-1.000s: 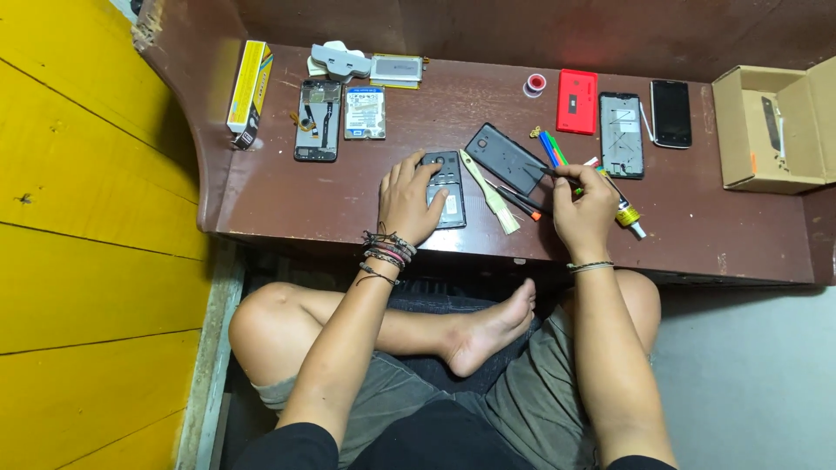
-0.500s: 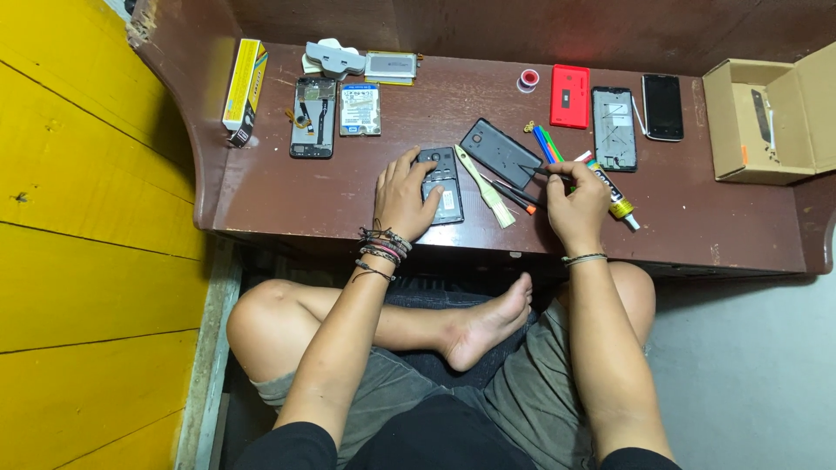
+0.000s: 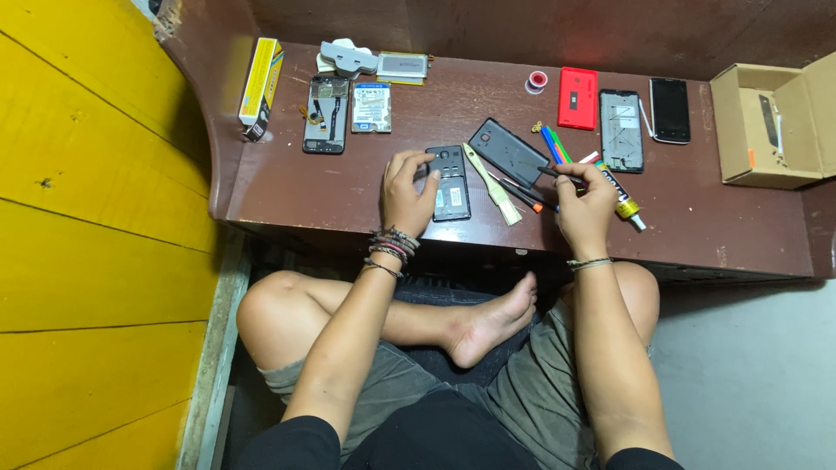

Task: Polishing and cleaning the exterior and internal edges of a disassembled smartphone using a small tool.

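Note:
My left hand point(image 3: 407, 193) rests on the brown desk point(image 3: 305, 187) and pins the left edge of an opened black phone point(image 3: 451, 183) lying flat. My right hand point(image 3: 585, 202) is closed around a thin dark tool point(image 3: 550, 171) among a cluster of coloured screwdrivers point(image 3: 552, 144). The phone's black back cover point(image 3: 508, 152) lies just beyond, between both hands. A small cream brush point(image 3: 493, 185) lies to the right of the phone.
Further back lie a red phone cover point(image 3: 577, 97), a phone frame point(image 3: 621, 130), a black phone point(image 3: 670, 110), another opened phone point(image 3: 326, 114), a hard drive point(image 3: 371, 107) and a yellow box point(image 3: 260, 82). A cardboard box point(image 3: 762, 126) stands right. A yellow wall point(image 3: 87, 218) runs along the left.
My right hand has shifted slightly and lifted a thin tool from the cluster of screwdrivers. My left hand stays on the opened phone.

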